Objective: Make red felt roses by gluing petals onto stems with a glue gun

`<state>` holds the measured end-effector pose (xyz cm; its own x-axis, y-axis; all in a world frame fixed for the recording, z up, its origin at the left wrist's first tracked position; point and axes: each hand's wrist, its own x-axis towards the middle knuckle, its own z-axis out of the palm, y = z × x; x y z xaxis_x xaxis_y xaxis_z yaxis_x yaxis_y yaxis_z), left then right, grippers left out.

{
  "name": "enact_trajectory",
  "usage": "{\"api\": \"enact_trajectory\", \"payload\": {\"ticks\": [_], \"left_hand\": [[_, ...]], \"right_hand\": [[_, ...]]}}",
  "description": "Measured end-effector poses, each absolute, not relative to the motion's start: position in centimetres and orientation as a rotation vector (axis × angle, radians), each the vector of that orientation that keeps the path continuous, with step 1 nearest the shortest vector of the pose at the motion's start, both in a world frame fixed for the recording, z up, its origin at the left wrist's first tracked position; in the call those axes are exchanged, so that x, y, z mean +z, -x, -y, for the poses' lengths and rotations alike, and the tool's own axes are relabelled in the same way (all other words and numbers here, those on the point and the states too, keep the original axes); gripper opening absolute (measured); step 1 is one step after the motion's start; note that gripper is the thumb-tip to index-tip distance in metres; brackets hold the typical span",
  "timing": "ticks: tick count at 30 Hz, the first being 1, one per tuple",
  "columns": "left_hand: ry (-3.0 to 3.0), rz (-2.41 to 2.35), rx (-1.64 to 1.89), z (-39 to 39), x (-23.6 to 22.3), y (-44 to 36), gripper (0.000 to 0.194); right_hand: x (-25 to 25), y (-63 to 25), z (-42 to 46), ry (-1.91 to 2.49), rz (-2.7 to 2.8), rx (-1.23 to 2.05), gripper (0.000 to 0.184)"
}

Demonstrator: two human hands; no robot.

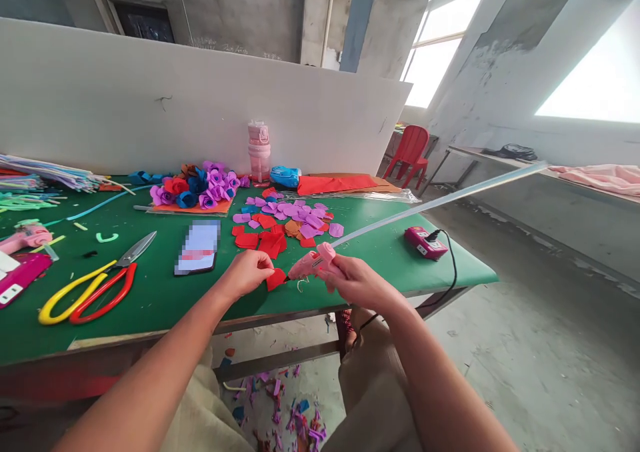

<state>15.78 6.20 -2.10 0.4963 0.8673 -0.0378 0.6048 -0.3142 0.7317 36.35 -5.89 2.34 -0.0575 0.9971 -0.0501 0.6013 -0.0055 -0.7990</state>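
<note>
My right hand (354,279) is wrapped round a pink hot glue gun (314,261), with a long clear glue stick (440,200) sticking out of its back, up to the right. The gun's nozzle points left and meets a small red petal piece (275,279). Pinched at its left edge, that petal is in the closed fingers of my left hand (247,273). Thin strings of glue hang under the nozzle. Just beyond both hands, red, purple and orange cut petals (300,217) lie spread on the green tabletop (370,222).
Scissors (117,269) and a phone (198,247) lie to the left. Behind are finished paper-like flowers (197,187), a pink bottle (259,152) and red sheets (333,184). A magenta power socket (425,242) with a black cord sits at right. Scraps litter the floor.
</note>
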Motion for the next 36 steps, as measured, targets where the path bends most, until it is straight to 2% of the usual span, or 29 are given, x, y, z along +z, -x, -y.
{"api": "enact_trajectory", "payload": {"ticks": [4,8,10,14,16,18,20,23,25,36], "left_hand": [[-1.755,-1.097,0.501,-6.3,-1.8,-15.4,0.017],[-1.417,-0.911,0.494,-6.3,-0.6,-14.6,0.029],[-1.359,-0.841,0.571,-6.3,0.0,-14.0,0.033],[-1.354,-0.799,0.754,-6.0,1.2,-13.2,0.033],[-1.389,-0.825,0.837,-5.8,1.7,-13.0,0.032],[-1.448,-0.843,0.896,-5.4,2.1,-13.0,0.031],[-1.569,-0.87,0.922,-5.0,2.3,-13.1,0.029],[-1.78,-0.844,0.89,-4.4,2.1,-13.5,0.021],[-1.882,-0.847,0.856,-4.0,1.6,-13.7,0.017],[-2.019,-0.984,0.824,-3.9,0.2,-13.6,0.016]], "right_hand": [[2.0,-38.7,5.3,1.529,1.404,1.252,0.04],[0.7,-40.7,4.5,1.593,1.307,1.228,0.044],[0.0,-41.3,4.2,1.747,1.333,1.092,0.046],[-0.8,-41.1,3.7,2.059,1.486,0.541,0.047],[-0.5,-40.2,3.3,2.148,1.448,0.22,0.039],[0.2,-38.5,2.9,2.068,1.369,0.033,0.029],[0.8,-36.1,2.5,1.821,1.419,0.161,0.028],[0.8,-32.1,1.9,1.4,1.584,0.683,0.031],[0.2,-30.1,1.6,1.308,1.614,0.865,0.027],[-1.5,-29.3,0.0,1.343,1.464,1.101,0.023]]}}
